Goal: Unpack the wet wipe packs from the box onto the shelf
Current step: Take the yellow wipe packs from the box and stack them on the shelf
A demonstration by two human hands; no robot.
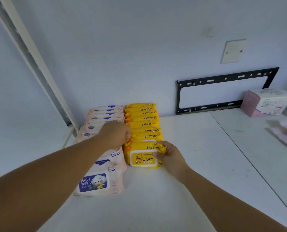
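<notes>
The yellow wipe pack (143,154), soft and light by its look, stands at the front of its row on the shelf (181,181), right hand (170,157) fingers clamped on its right end, left hand (116,133) fingers closed on its left corner.

I see a row of yellow wipe packs (143,124) with dark lettering; the front yellow pack (143,155) has a white-edged lid showing a yellow duck. Beside it, pale pink wipe packs (104,118) carry blue marks, and the front pink pack (98,182) has a blue label with a white cartoon animal. The shelf (181,190) is white, the wall (122,47) pale blue-grey, and the bracket (223,91) on it black.
</notes>
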